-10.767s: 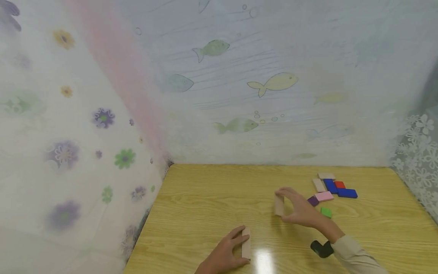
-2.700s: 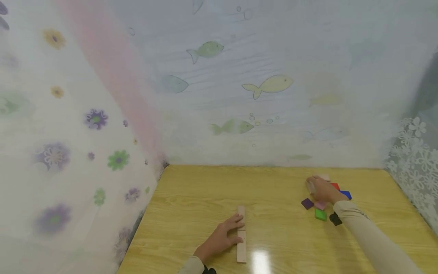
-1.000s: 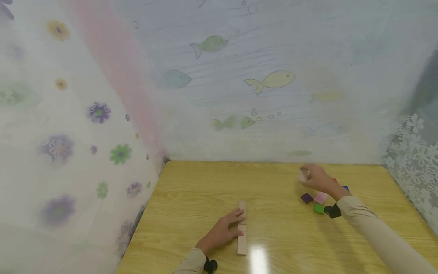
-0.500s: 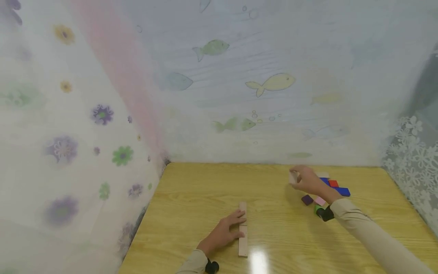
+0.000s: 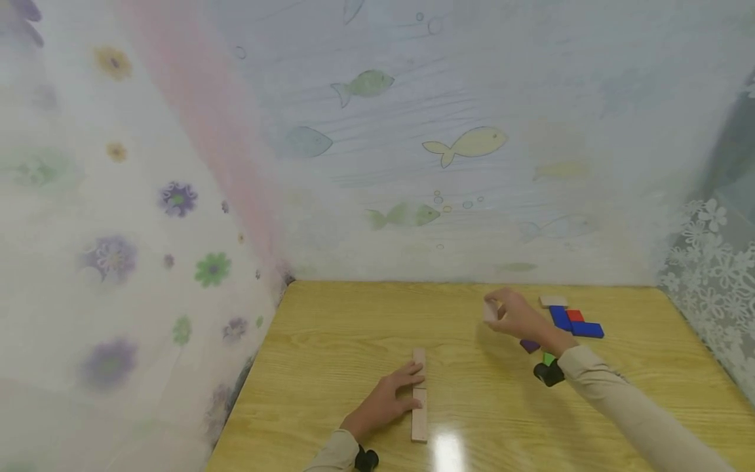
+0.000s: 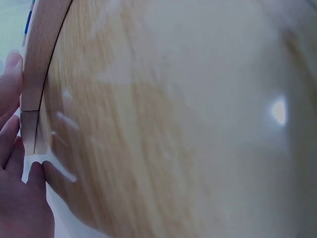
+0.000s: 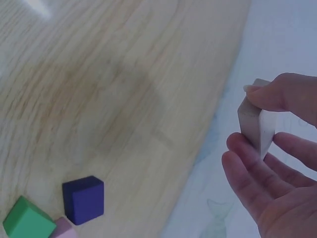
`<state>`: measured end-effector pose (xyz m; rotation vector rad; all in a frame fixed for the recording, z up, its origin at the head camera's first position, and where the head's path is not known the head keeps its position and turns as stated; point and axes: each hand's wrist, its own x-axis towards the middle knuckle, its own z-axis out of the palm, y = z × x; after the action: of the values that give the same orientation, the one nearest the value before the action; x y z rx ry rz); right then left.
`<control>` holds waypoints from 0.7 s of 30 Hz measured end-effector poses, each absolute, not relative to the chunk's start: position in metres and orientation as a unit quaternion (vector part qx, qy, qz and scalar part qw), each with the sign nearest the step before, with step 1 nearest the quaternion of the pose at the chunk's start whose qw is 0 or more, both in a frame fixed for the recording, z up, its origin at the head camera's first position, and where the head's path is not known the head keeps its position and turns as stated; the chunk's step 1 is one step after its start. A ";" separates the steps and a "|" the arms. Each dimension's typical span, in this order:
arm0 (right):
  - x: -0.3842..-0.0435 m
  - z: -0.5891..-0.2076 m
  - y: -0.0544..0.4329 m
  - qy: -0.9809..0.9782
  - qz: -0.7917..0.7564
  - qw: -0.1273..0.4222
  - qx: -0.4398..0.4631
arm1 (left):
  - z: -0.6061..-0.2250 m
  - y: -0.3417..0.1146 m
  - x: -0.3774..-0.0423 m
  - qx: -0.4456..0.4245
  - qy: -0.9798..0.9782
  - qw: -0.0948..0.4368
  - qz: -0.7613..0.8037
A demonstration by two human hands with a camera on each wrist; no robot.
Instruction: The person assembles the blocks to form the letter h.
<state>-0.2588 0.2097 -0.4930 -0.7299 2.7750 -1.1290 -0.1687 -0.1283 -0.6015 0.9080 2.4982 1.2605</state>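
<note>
Two plain wooden blocks (image 5: pixel 419 423) lie end to end in a line on the table. My left hand (image 5: pixel 380 401) rests against their left side, thumb on the near block and fingertips on the far one. In the left wrist view, the joint between the wooden blocks (image 6: pixel 37 74) shows beside the thumb and fingers. Raised above the table, my right hand (image 5: pixel 518 316) pinches another plain wooden block (image 7: pixel 255 121) between thumb and fingers. Under the right wrist sit a purple block (image 7: pixel 84 200), a green block (image 7: pixel 28 219) and a pink block (image 7: pixel 63 229).
Back right on the wood-grain table (image 5: pixel 348 321) lie a plain wooden block (image 5: pixel 553 301), a red block (image 5: pixel 575 316) and two blue blocks (image 5: pixel 588 329). A wall painted with fish (image 5: pixel 472 142) rises behind the table, and a flowered wall (image 5: pixel 112 259) stands at the left.
A second wooden block has joined the first in the line. The right hand has taken another wooden block from the back-right group and moved left with it. Lately the left hand has stayed put.
</note>
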 end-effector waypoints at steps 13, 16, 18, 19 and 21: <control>-0.254 -0.491 0.184 0.887 -0.368 0.020 -0.276 | -0.604 -0.128 -0.170 0.321 0.843 0.092 0.421; -0.254 -0.491 0.178 0.884 -0.374 0.019 -0.280 | -0.605 -0.128 -0.170 0.320 0.844 0.091 0.420; -0.254 -0.492 0.174 0.882 -0.377 0.020 -0.282 | -0.605 -0.128 -0.170 0.317 0.844 0.094 0.423; -0.254 -0.493 0.172 0.883 -0.376 0.019 -0.280 | -0.604 -0.128 -0.170 0.316 0.844 0.094 0.423; -0.255 -0.495 0.169 0.884 -0.373 0.018 -0.281 | -0.604 -0.128 -0.169 0.313 0.843 0.096 0.426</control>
<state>-0.2548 0.1694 -0.4950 -0.8727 2.7459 -1.1580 -0.1695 -0.1282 -0.6038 0.9282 2.4983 1.2620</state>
